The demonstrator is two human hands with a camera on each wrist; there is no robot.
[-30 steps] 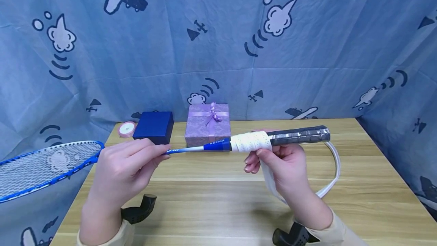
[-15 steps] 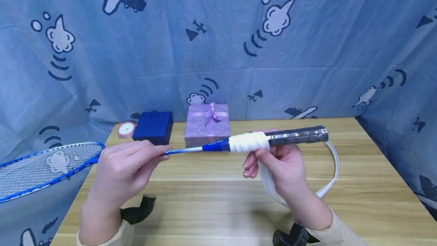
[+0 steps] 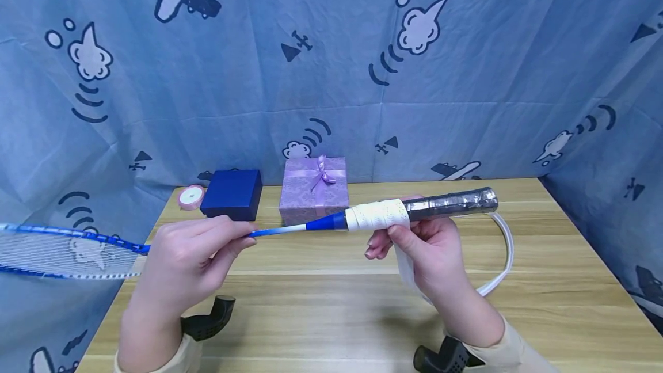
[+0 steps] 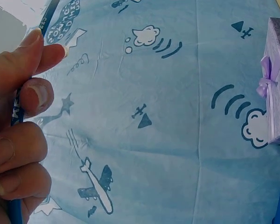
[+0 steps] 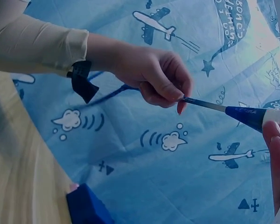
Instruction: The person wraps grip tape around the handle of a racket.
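A blue and white badminton racket is held level above the table, its strung head at the left edge of the head view. My left hand pinches the thin shaft between thumb and fingers; in the left wrist view its fingers curl round that shaft. White grip tape is wound round the front part of the handle, while the rear part is black and shiny. My right hand pinches the tape at the edge of the winding, thumb in front. The tape's loose tail loops behind the right wrist.
At the back of the wooden table stand a dark blue box, a purple gift box with a bow and a pink-edged ribbon roll. A blue curtain with airplane prints hangs behind.
The racket has rolled about its long axis: its head shows at a different tilt and the lettering on the blue cone has turned out of sight. Both hands stay nearly in place.
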